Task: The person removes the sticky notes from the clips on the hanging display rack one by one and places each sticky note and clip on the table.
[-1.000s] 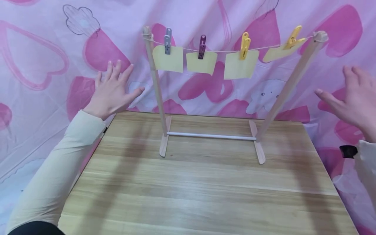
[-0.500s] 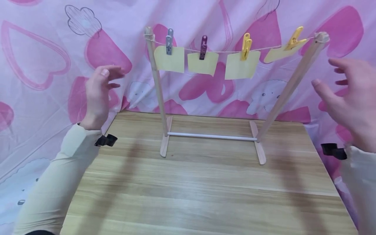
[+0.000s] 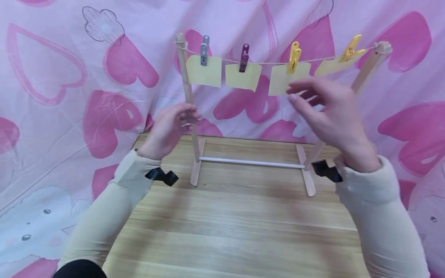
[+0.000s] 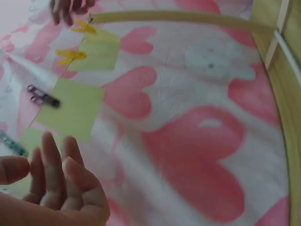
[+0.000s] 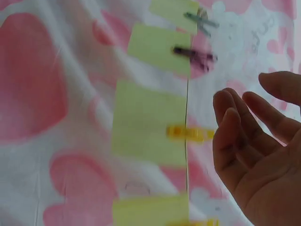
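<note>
Centrally, a wooden rack (image 3: 252, 162) stands on a table (image 3: 222, 224); clock directions are taken from the middle of the head view. Its string (image 3: 269, 63) runs from 11 to 2 o'clock, bearing four yellow notes (image 3: 241, 80) held, in clockwise order, by a grey peg (image 3: 204, 51), a purple peg (image 3: 244, 60) and two yellow pegs (image 3: 294, 58). At 9 o'clock, the left hand (image 3: 168, 131) grasps nothing, fingers loosely bent, overlapping the nearer post (image 3: 187, 90). Near 3 o'clock, the right hand (image 3: 332, 112), also empty and curved, overlaps the third note's lower corner; contact cannot be judged. Behind hangs a heart-patterned cloth (image 3: 114, 123).
</note>
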A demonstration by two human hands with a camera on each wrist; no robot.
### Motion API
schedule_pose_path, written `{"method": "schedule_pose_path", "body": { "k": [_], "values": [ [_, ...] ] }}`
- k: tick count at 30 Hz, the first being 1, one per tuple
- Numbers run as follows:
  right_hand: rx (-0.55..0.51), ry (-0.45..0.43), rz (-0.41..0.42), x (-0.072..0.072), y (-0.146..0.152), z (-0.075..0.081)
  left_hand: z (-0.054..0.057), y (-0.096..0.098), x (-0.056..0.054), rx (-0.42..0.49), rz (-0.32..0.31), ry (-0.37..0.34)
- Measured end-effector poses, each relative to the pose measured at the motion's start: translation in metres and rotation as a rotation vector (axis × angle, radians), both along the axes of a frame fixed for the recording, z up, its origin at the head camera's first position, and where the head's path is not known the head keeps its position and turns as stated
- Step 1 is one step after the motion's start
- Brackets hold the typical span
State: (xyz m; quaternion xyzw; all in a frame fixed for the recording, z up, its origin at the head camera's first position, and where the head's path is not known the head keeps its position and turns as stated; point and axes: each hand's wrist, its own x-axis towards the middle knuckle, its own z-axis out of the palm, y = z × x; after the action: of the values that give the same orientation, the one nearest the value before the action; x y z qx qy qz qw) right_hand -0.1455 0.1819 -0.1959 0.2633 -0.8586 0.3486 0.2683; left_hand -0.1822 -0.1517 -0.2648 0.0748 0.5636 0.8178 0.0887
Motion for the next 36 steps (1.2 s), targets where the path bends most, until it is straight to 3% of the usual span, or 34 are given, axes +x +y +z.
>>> {"method": "schedule_pose_path", "body": {
  "k": [3, 6, 13, 18, 22, 26, 31, 36],
  "values": [
    [-0.002, -0.047, 0.040, -0.006, -0.021, 0.004, -0.004, 0.017, -0.004, -0.039, -0.008, -0.070],
    [0.013, -0.096, 0.074, -0.013, -0.040, 0.008, -0.004, 0.031, -0.009, -0.007, 0.019, -0.124],
    [0.099, -0.168, 0.154, -0.030, -0.083, 0.016, 0.001, 0.054, -0.025, 0.180, 0.091, -0.193],
    [0.067, -0.218, 0.143, -0.039, -0.111, 0.025, 0.002, 0.061, -0.036, 0.319, 0.175, -0.166],
    [0.019, -0.230, 0.094, -0.045, -0.126, 0.030, 0.000, 0.065, -0.044, 0.411, 0.168, -0.096],
    [-0.013, -0.243, 0.042, -0.053, -0.138, 0.034, -0.003, 0.067, -0.047, 0.436, 0.144, -0.044],
    [-0.012, -0.317, -0.015, -0.064, -0.150, 0.038, -0.004, 0.067, -0.050, 0.463, 0.159, -0.035],
    [-0.064, -0.413, 0.010, -0.072, -0.158, 0.041, -0.004, 0.066, -0.053, 0.456, 0.180, 0.001]
  ]
}}
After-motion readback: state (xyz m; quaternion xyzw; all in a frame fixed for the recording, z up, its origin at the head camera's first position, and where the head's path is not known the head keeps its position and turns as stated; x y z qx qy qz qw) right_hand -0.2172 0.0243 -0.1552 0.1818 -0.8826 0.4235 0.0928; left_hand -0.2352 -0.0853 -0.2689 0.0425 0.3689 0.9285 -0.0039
